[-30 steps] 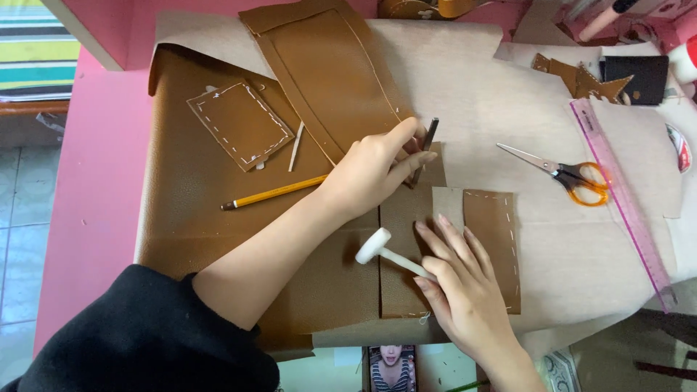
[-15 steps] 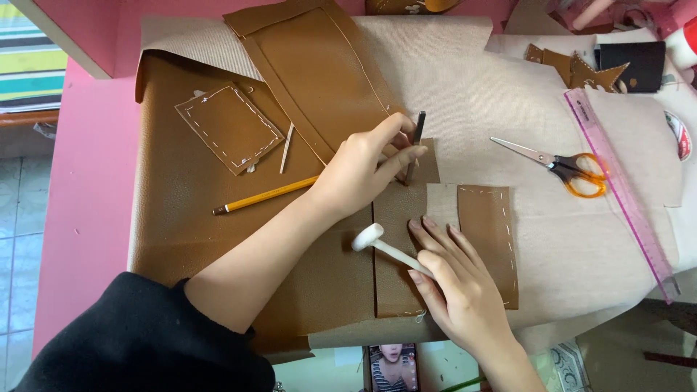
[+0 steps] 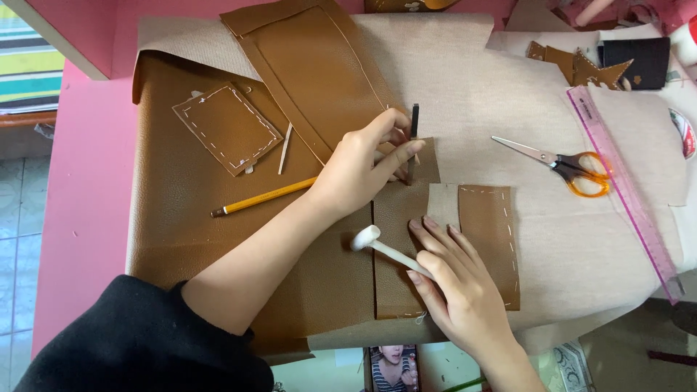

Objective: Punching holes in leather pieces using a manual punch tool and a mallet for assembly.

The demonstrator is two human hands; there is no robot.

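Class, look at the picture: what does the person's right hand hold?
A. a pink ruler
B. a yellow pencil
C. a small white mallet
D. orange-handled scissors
C: the right hand grips a small white mallet, its head over the brown leather piece; the scissors, pencil and ruler lie untouched.

We cannot see the lower tip of the dark punch (image 3: pixel 414 142), which sits behind the fingers of the left hand (image 3: pixel 361 173). The white mallet (image 3: pixel 382 247) loses the rest of its handle inside the right hand (image 3: pixel 456 284). The brown leather strip (image 3: pixel 396 250) runs under both hands (its middle stays covered). At the right edge a round item (image 3: pixel 683 133) is cut off, too partial to identify. The pink ruler (image 3: pixel 623 190) ends in blur near the corner.
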